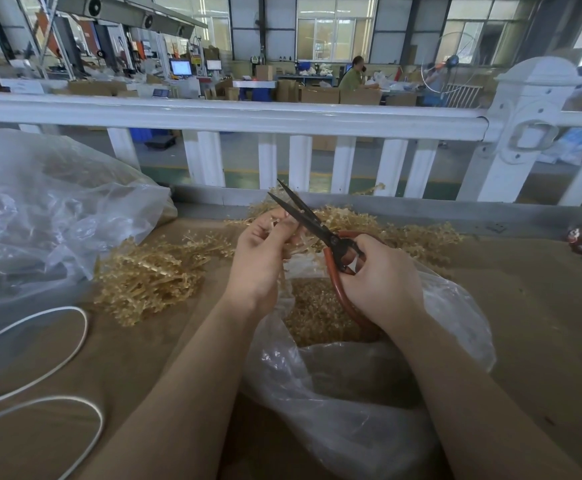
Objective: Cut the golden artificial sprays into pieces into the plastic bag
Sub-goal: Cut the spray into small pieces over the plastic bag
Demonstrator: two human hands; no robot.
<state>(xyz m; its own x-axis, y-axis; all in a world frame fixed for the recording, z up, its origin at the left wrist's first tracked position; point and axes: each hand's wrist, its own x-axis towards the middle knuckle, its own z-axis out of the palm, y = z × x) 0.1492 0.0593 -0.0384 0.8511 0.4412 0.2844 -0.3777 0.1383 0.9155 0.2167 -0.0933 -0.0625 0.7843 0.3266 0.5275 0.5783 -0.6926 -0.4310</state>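
The clear plastic bag (pixel 358 403) lay nearest, at the desk's (pixel 524 323) near edge, its mouth open beneath both hands, with cut golden pieces (pixel 317 306) inside. The right hand (pixel 379 275) gripped the red-handled scissors (pixel 317 226), their blades parted. The left hand (pixel 265 254) pinched a golden spray (pixel 296 242) beside the blades. More uncut sprays (pixel 151 275) lay heaped to the left and toward the far edge.

The single head-worn camera looked forward and down from close above the brown cardboard-covered table (pixel 524 306), facing a white railing fence (pixel 234 117) and the workshop hall beyond.
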